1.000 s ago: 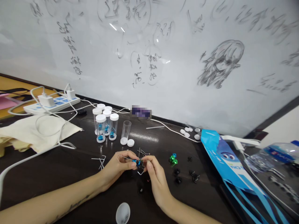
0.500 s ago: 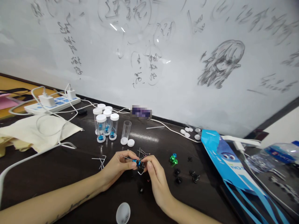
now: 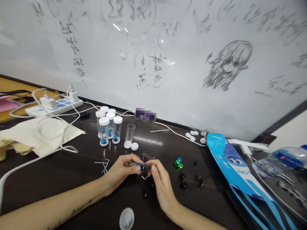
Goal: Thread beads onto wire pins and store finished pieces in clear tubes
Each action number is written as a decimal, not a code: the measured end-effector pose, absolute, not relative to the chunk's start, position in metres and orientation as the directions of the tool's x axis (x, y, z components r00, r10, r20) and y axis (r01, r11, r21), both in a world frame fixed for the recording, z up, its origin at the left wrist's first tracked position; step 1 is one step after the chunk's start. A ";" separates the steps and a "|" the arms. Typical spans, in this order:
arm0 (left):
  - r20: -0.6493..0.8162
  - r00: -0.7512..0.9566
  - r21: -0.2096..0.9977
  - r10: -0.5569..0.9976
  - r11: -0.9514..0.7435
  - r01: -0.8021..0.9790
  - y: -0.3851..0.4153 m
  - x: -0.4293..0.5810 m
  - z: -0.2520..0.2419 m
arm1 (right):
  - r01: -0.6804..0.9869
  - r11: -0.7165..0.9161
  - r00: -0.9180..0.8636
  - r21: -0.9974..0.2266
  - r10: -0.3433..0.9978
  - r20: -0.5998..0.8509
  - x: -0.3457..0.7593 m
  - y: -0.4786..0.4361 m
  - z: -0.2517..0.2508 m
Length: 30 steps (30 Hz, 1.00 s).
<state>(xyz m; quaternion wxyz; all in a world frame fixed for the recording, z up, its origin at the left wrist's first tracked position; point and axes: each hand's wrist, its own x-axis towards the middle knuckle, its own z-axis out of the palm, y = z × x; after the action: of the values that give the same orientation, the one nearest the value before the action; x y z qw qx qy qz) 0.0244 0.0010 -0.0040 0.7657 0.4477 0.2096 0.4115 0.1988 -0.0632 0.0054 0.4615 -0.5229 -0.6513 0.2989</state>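
Above the middle of the table, my left hand [image 3: 124, 167] pinches a small blue metallic part [image 3: 138, 165] between thumb and fingertips. A thin metal rod [image 3: 127, 160] shows behind its fingers. My right hand [image 3: 160, 177] meets it from the other side, thumb and forefinger closed at a second blue-and-black part [image 3: 143, 168]; whether the two parts are joined I cannot tell. L-shaped metal keys [image 3: 144, 177] lie just under and behind the fingertips, partly hidden. More hex keys [image 3: 105, 166] lie left of my left hand.
Several capped clear tubes [image 3: 104, 129] holding blue parts stand back left, beside an uncapped tube [image 3: 130, 131] and a white cap [image 3: 134, 146]. Green parts [image 3: 178, 164] and black parts [image 3: 183, 185] lie right. A small white cup [image 3: 127, 218] sits in front; a blue bag [image 3: 223, 159] lies far right.
Almost nothing differs. The blue-and-black part at my fingertips has turned slightly, and both hands keep their place.
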 end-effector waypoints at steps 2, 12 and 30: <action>0.048 0.576 0.858 0.816 0.261 -0.441 0.001 0.024 -0.004 | 0.410 0.267 -0.019 -0.872 0.958 0.285 0.199 -0.063 0.005; 0.048 0.561 0.858 0.826 0.253 -0.446 0.001 0.024 -0.007 | 0.414 0.254 -0.025 -0.874 0.963 0.268 0.199 -0.063 0.006; 0.024 0.531 0.848 0.847 0.265 -0.460 0.000 0.025 -0.003 | 0.418 0.287 -0.042 -0.862 0.954 0.297 0.198 -0.062 0.007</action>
<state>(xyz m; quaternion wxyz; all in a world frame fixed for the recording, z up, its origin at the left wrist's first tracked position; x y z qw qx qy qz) 0.0247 0.0001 -0.0032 0.7626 0.4291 0.2254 0.4283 0.1980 -0.0624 0.0072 0.4567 -0.5200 -0.6596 0.2933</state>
